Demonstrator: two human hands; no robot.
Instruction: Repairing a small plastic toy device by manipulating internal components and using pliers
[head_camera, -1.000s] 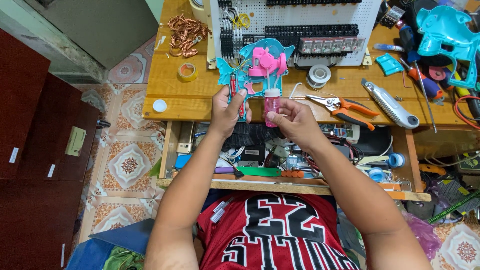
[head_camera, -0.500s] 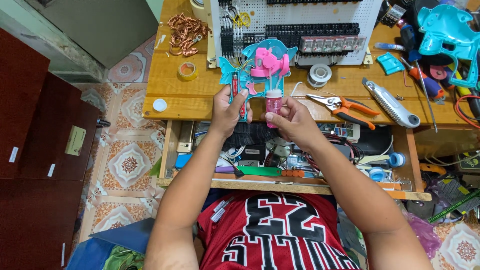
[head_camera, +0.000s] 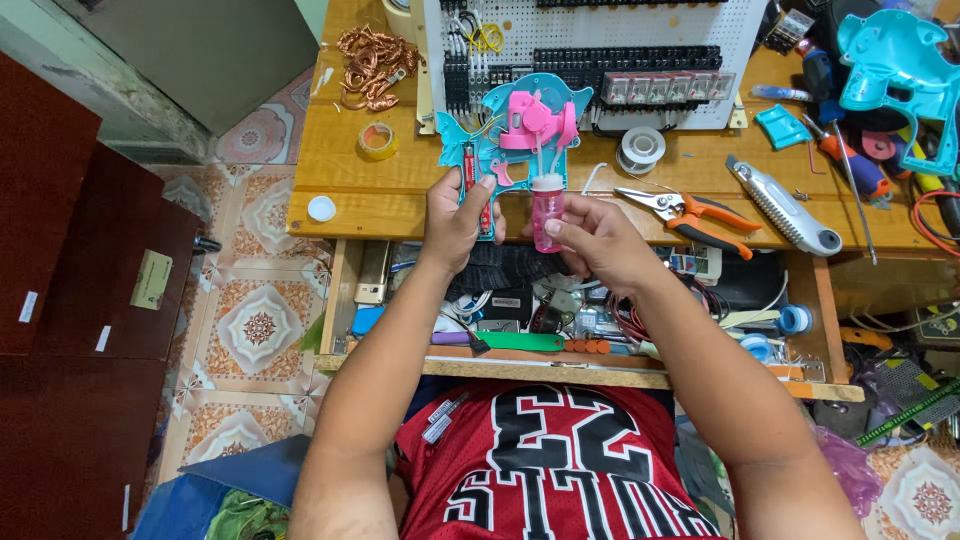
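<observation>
The opened turquoise toy shell (head_camera: 500, 140) is being held at its grip by the left hand (head_camera: 455, 215), fingers curled round the lower edge and thumb laid along the red battery (head_camera: 468, 175) in the handle. The shell is lying at the near edge of the wooden bench (head_camera: 340, 190), at 12 o'clock from the person's chest.

A small pink bottle (head_camera: 546, 212) is being pinched upright between thumb and fingertips of the right hand (head_camera: 600, 240), just at 3 o'clock of the left hand. The bottle's white cap is sitting directly under the pink mechanism (head_camera: 535, 120) inside the shell; whether it is already joined cannot be told.

Judgement: the bottle is being fitted to, or removed from, the mechanism's lower port. The next move is judged to call for the shell being kept steady while the bottle is being turned or pressed along its own axis, without the thin tubes being strained.

Lying unused at 2 o'clock: orange-handled cutters (head_camera: 690, 210) and a grey knife (head_camera: 785, 210). A tape roll (head_camera: 377, 140) is lying at 10 o'clock.
</observation>
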